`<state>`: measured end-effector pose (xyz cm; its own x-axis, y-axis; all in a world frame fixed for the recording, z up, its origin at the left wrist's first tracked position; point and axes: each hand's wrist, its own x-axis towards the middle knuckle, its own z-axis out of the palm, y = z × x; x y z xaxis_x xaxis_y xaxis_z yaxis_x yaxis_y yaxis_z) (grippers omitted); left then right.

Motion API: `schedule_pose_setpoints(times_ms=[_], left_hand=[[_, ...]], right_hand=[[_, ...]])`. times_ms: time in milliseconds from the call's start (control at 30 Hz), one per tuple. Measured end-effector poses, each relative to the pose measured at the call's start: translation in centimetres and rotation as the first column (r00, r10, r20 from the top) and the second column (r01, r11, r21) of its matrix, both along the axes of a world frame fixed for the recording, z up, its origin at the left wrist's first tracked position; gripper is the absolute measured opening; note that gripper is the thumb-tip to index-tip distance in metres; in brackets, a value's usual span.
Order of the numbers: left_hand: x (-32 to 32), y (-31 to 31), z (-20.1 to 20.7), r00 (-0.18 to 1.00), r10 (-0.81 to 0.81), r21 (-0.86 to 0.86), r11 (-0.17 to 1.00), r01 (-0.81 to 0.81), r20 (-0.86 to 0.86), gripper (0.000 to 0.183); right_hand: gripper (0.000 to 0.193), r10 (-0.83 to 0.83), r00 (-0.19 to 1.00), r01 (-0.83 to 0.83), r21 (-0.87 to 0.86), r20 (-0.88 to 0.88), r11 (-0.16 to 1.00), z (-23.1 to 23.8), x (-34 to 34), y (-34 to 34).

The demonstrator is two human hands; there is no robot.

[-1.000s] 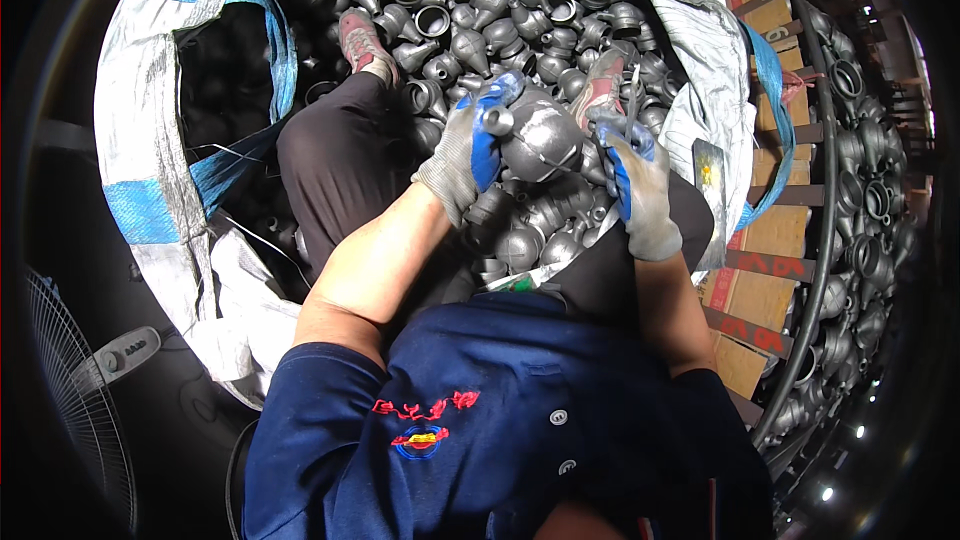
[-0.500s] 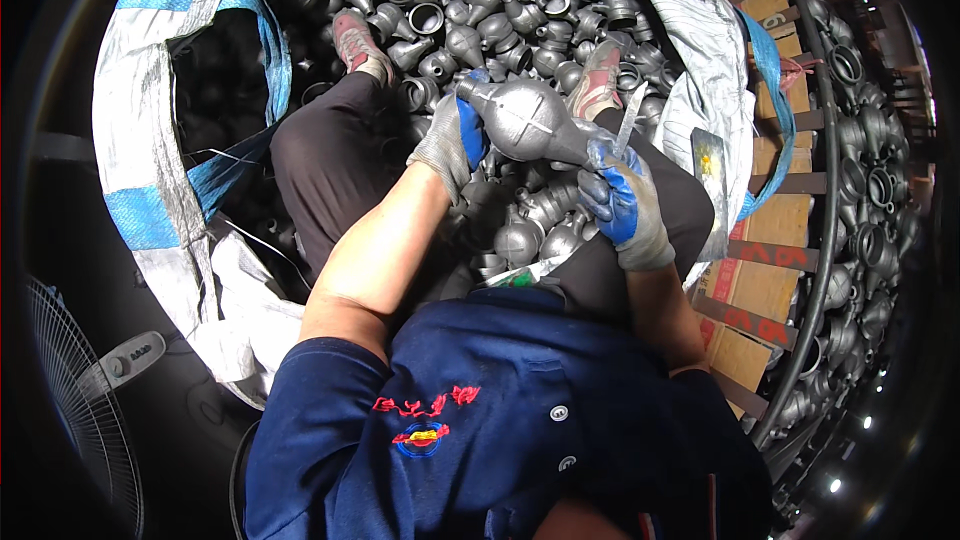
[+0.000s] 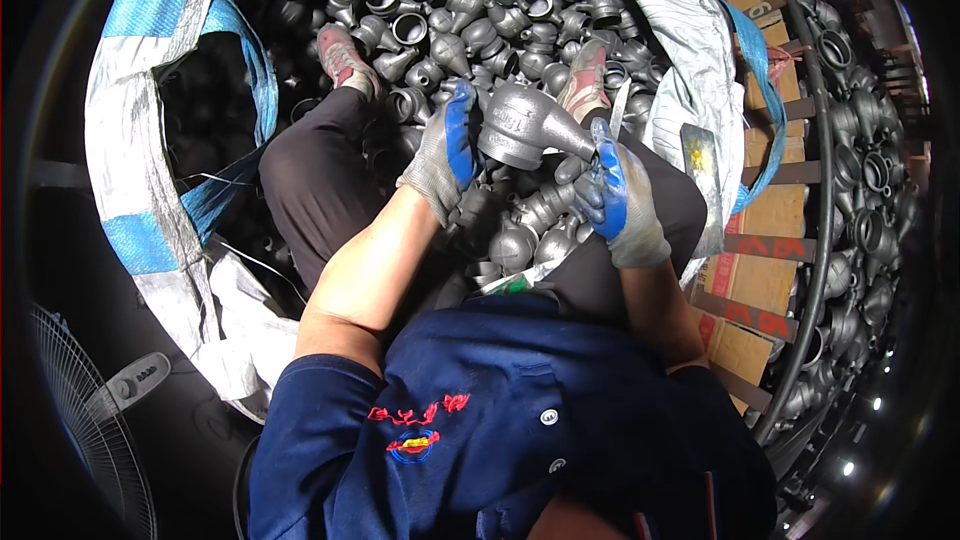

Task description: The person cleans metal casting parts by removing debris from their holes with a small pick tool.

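Grey funnel-shaped casting [image 3: 525, 128] held between two gloved hands, its narrow neck toward four o'clock.
The right hand [image 3: 622, 202], at the casting's four o'clock, has its fingers curled shut around the neck's tip; a thin blade [image 3: 620, 107] juts from beside it toward twelve. The left hand [image 3: 443, 153], at eight o'clock, lies against the wide end; I cannot tell how tightly its fingers close. A heap of similar castings [image 3: 460, 45] spreads toward twelve, with shoes [image 3: 345, 56] at ten and two. A white bag [image 3: 125, 150] with blue straps [image 3: 762, 100] surrounds this; wooden slats [image 3: 790, 158] stand at three, a fan [image 3: 95, 430] at eight.
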<state>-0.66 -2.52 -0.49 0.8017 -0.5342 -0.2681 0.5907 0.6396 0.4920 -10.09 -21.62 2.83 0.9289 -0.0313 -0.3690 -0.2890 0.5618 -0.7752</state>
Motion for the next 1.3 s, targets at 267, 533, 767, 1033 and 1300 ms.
schedule_pose_setpoints(times_ms=[267, 533, 767, 1033, 1300], left_hand=[[0.6, -0.1, -0.1, 0.990, -0.070, 0.090, 0.993, 0.081, -0.122, 0.041], [0.8, -0.3, -2.3, 0.975, -0.131, 0.228, 0.970, 0.088, 0.181, 0.035], [0.8, -0.4, -4.2, 0.442, -0.378, 0.545, 0.760, -0.353, 0.813, 0.024], [-0.9, -1.0, -4.0, 0.954, -0.291, -0.024, 0.957, 0.290, -0.075, 0.029], [-1.7, -1.7, -2.1, 0.935, -0.304, 0.094, 0.952, 0.291, 0.184, 0.043]], right_hand=[[0.034, -0.034, 0.996, 0.005, -0.343, -0.080, 0.939, 2.4, 0.5, 0.1], [0.036, 0.113, 0.991, -0.073, -0.429, 0.068, 0.900, 3.4, 0.5, -0.6], [0.033, 0.071, 0.993, -0.001, -0.580, 0.099, 0.814, 3.6, 0.7, 0.2], [0.021, 0.119, 0.964, 0.074, -0.674, 0.236, 0.735, 4.6, 1.8, -0.1], [0.020, 0.286, 0.949, 0.028, -0.940, 0.133, 0.341, 4.5, 3.0, -2.4]])
